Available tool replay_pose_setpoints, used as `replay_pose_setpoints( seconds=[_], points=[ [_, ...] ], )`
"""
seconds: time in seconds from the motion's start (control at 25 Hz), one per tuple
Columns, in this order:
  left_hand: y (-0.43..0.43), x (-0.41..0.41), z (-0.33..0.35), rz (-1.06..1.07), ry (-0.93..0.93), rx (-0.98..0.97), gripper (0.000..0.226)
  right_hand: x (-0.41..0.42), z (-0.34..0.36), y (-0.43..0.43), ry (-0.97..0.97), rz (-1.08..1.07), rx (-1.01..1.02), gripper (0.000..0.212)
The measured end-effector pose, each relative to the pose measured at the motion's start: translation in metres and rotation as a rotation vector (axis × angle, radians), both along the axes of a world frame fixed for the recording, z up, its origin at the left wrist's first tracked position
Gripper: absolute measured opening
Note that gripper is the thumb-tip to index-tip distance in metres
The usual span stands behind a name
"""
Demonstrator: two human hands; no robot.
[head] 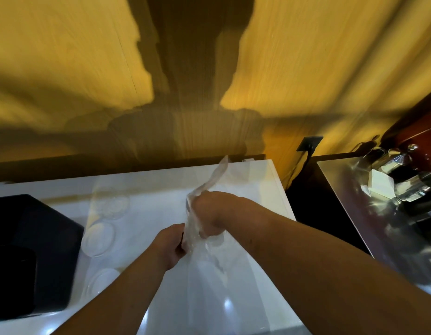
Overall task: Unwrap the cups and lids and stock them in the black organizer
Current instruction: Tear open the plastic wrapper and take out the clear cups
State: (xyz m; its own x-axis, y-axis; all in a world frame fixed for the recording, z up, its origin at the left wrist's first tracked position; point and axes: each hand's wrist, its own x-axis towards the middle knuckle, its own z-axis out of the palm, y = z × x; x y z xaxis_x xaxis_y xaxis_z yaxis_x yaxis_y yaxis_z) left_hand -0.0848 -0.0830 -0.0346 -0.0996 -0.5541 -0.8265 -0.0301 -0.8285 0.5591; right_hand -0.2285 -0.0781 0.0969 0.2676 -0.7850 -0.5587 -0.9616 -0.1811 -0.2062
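Note:
Both of my hands grip a clear plastic wrapper (204, 259) over the white counter (258, 187). My right hand (210, 213) is closed on its upper part, where a loose end sticks up. My left hand (169, 247) pinches the wrapper's left edge lower down. Blurred round clear lids show inside the wrapper. A second clear bag with round lids (102, 235) lies flat on the counter to the left. The black organizer (33, 250) stands at the left edge, its inside dark.
A yellow wood-grain wall rises behind the counter. A black wall socket (309, 143) with a cable sits to the right. Further right is a steel surface (342, 197) with a chrome machine (408, 180) and a white folded paper (381, 186).

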Motion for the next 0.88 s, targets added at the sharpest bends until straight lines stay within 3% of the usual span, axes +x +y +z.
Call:
replay_pose_setpoints(
  seconds=[0.2,0.36,0.48,0.52,0.56,0.6,0.68,0.88],
  points=[
    [-0.026,0.004,-0.009,-0.069,-0.28,-0.075,0.017,-0.017,0.033,0.008,-0.09,-0.057,-0.142,0.076],
    [-0.031,0.015,-0.016,-0.035,-0.346,-0.106,0.008,-0.041,0.068,0.007,-0.102,-0.131,-0.227,0.076],
    [-0.034,0.014,-0.014,0.064,-0.371,-0.146,0.011,-0.064,0.1,0.008,-0.143,-0.188,-0.305,0.068],
    [-0.033,0.013,-0.007,0.004,-0.383,-0.158,0.014,-0.074,0.112,0.009,-0.169,-0.233,-0.319,0.067],
    [-0.038,0.013,-0.001,0.031,-0.31,-0.149,0.019,-0.084,0.124,0.01,-0.211,-0.305,-0.324,0.065],
    [-0.038,0.015,0.001,0.039,-0.364,-0.2,0.024,-0.095,0.134,0.011,-0.283,-0.388,-0.32,0.063],
    [-0.043,0.016,0.015,0.241,-0.263,-0.255,0.029,-0.116,0.145,0.015,-0.527,-0.548,-0.311,0.055],
    [-0.052,0.028,0.035,0.19,-0.36,-0.356,0.021,-0.146,0.115,0.035,-1.086,-0.894,-0.227,0.05]
  ],
)
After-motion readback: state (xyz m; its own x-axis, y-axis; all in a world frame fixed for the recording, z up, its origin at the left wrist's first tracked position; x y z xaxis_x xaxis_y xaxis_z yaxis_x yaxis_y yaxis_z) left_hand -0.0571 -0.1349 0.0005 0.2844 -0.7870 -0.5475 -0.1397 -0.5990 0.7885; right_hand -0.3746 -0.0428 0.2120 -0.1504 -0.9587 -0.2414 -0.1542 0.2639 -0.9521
